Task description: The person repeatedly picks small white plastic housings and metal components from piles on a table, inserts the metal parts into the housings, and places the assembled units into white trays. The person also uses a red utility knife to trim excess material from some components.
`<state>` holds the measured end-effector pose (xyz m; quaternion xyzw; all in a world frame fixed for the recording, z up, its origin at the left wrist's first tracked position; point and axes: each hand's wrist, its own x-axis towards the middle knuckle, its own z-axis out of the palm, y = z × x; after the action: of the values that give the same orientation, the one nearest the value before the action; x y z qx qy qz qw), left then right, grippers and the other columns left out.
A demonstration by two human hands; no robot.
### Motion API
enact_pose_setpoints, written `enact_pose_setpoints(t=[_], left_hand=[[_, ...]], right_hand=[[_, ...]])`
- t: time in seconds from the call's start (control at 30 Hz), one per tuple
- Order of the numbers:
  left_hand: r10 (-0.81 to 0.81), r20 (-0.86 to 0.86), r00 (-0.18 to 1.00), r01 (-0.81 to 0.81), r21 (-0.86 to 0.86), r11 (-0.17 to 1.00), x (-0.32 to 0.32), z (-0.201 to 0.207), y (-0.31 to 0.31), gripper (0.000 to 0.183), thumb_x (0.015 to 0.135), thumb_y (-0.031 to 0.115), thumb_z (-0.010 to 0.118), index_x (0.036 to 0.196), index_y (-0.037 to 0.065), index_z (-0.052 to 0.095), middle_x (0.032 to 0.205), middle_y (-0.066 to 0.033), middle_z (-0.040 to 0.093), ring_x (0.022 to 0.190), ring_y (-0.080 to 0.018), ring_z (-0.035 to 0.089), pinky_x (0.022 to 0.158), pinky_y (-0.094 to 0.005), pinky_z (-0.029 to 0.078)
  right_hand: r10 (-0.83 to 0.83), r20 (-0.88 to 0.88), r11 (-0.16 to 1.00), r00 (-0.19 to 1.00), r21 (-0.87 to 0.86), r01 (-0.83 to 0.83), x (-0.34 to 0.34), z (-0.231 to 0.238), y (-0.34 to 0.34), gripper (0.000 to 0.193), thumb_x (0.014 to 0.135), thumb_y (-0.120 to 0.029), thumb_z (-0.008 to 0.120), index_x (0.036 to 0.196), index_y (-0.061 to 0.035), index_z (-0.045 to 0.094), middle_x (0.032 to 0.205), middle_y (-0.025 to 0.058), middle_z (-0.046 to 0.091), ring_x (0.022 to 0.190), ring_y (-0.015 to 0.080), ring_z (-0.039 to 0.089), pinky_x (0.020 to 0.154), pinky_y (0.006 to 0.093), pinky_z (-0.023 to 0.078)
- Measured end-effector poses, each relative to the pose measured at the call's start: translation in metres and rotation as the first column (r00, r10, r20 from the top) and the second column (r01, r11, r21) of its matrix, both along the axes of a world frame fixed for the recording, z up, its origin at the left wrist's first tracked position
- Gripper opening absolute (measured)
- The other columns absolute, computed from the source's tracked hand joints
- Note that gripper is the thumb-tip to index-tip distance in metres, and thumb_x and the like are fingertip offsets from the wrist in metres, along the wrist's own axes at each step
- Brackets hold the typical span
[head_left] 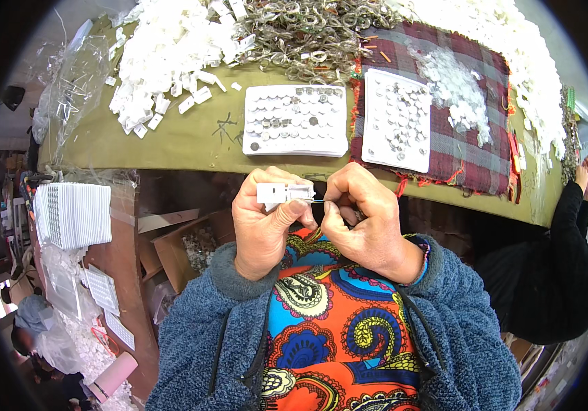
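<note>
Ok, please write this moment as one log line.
left hand: holds white part | right hand: pinches thin strand | table: trays, plaid cloth

This is a workshop: heaped white plastic parts (170,55), coiled wires (301,41) and filled trays (307,146) crowd a worktable (184,147).

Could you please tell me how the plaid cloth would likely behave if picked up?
The plaid cloth would probably be floppy, given its woven look and frayed edge. The white tray and translucent pieces lying on it would likely slide or spill.
</note>
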<state>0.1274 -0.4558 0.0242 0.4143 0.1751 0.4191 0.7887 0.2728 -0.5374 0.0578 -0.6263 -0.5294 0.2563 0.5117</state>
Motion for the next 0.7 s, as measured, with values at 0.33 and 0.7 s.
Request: enact_pose_setpoints(t=[0.33,0.7], left_hand=[[0.019,-0.123,0.992,-0.006,0.107,0.994,-0.003,0.001,0.002,0.017,0.090,-0.003,0.069,0.098,0.000,0.054,0.099,-0.0125,0.064,0.075,-0.0141,0.067,0.067,-0.0271,0.059],[0.050,-0.083,0.995,-0.033,0.191,0.981,-0.002,0.007,-0.010,0.021,0.092,0.008,0.070,0.098,0.001,0.052,0.098,-0.0152,0.064,0.071,-0.0151,0.064,0.065,-0.0299,0.058]], right_hand=[[-0.026,0.322,0.977,0.946,0.207,-0.044,0.003,-0.005,0.005,0.015,0.079,0.007,0.070,0.090,0.0004,0.063,0.090,0.0104,0.058,0.063,0.0168,0.059,0.055,0.0271,0.049],[0.035,-0.825,0.958,0.564,-0.133,-0.254,0.004,0.005,-0.009,0.009,0.095,-0.003,0.063,0.096,0.0058,0.060,0.087,0.0088,0.066,0.070,0.0089,0.060,0.059,0.0231,0.049]])
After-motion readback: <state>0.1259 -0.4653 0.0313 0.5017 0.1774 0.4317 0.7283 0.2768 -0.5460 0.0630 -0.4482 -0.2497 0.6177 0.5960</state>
